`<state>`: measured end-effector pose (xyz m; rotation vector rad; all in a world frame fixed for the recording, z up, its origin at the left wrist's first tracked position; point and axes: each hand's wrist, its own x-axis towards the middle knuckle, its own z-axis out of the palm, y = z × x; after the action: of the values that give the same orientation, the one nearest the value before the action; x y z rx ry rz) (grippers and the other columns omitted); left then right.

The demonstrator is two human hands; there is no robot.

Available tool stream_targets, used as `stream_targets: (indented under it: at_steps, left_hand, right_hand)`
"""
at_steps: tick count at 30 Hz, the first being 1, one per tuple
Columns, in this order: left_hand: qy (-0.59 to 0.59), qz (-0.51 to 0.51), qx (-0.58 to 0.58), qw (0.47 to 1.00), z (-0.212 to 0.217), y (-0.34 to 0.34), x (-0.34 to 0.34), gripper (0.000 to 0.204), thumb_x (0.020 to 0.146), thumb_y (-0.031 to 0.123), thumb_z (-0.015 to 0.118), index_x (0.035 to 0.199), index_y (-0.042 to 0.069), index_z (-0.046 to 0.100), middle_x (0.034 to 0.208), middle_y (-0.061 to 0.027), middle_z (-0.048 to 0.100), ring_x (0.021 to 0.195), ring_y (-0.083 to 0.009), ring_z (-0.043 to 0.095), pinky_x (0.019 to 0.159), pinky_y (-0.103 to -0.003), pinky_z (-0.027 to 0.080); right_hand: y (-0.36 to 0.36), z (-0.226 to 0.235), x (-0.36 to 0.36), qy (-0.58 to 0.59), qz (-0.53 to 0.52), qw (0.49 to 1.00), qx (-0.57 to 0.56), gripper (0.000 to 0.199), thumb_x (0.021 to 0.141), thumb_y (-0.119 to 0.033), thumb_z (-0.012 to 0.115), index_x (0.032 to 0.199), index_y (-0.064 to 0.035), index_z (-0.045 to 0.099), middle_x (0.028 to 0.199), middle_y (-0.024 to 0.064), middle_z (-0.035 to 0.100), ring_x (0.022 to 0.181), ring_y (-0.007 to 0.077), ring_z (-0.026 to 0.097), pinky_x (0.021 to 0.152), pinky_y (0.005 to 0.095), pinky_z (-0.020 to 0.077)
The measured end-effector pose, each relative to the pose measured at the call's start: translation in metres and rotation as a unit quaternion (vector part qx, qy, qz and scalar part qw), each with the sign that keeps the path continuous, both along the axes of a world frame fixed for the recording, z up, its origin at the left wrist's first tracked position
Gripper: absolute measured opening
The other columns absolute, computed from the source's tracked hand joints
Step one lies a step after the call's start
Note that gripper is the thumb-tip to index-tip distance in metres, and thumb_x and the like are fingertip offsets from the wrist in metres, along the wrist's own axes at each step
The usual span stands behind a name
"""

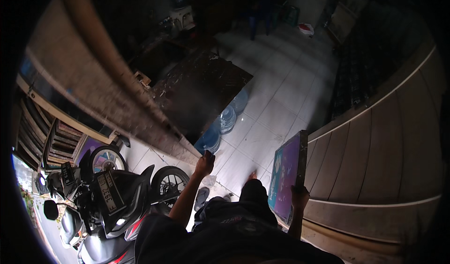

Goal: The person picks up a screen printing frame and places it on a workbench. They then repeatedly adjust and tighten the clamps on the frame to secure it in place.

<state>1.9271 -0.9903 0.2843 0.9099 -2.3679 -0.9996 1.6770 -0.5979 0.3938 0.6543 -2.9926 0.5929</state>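
My right hand [300,197] is wrapped round the dark edge of a flat, framed-looking board [285,177] with a purple and teal face. The board stands tilted beside my right leg. Out in front on the left, my left hand [205,163] is closed by the near end of a long brown panel [154,135], which looks like a door or wall edge. What its fingers hold, if anything, is hidden. Just beyond that hand sit several large clear-blue water bottles [228,118] on the floor, next to a dark worn table [206,83].
Parked motorcycles [115,198] fill the lower left, with stacked frames [61,144] behind them. A pale panelled wall [375,142] runs along the right. Pale floor tiles [269,116] lead into a dim room. A dark shoe [201,198] lies below my left forearm.
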Motion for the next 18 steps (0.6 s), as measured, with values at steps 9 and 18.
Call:
stream_targets:
  at_steps: [9,18]
  left_hand:
    - [-0.190,0.139,0.025,0.972,-0.152,-0.268,-0.201,0.058,0.084,0.027,0.058,0.137,0.006,0.045,0.112,-0.0260,0.064,0.104,-0.0431,0.062,0.090,-0.053,0.049]
    - [-0.354,0.402,0.110,0.837,-0.135,-0.354,-0.272,0.056,0.087,0.036,0.062,0.131,0.007,0.042,0.133,-0.0163,0.046,0.127,-0.0340,0.046,0.102,-0.070,0.029]
  right_hand:
    - [-0.121,-0.004,-0.242,-0.029,-0.004,0.999,0.019,0.027,0.076,-0.031,0.077,0.082,-0.0056,0.071,0.077,0.0158,0.069,0.072,0.0323,0.069,0.067,0.0431,0.0547]
    - [-0.329,0.052,-0.499,-0.084,0.094,0.990,-0.061,0.038,0.074,-0.033,0.080,0.088,0.0004,0.068,0.077,0.0151,0.069,0.072,0.0266,0.068,0.067,0.0387,0.0510]
